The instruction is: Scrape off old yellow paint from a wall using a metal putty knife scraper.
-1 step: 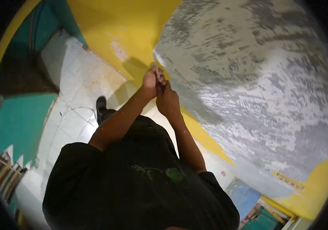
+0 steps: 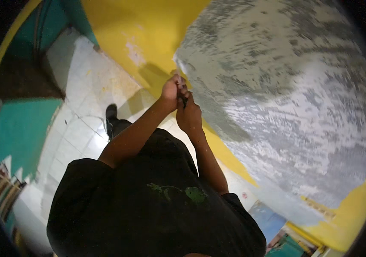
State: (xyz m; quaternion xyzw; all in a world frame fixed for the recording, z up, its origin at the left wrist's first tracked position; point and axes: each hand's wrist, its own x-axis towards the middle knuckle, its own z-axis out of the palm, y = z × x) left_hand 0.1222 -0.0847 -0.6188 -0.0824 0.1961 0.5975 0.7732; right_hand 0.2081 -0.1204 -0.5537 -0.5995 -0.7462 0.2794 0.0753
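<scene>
My left hand [image 2: 171,92] is closed, its fingers curled close above my right hand [image 2: 189,115], which is closed too. The two hands meet in front of me, near the border between yellow paint and grey plaster. A small dark piece shows between them, and something pale lies along the left fingers. Both are too small and too covered to name. Beyond the hands rises a yellow wall [image 2: 144,25]. Its right part carries a large rough patch of grey and whitish plaster [image 2: 277,94], streaked all over.
Pale floor tiles [image 2: 69,135] lie to the left, with my dark shoe [image 2: 111,112] on them. A green panel [image 2: 24,132] with a ragged lower edge stands at the left. A bluish panel [image 2: 266,218] and a yellow bar [image 2: 305,234] are at the lower right.
The view has shifted slightly. My hands sit a touch farther right in the picture, still together and closed.
</scene>
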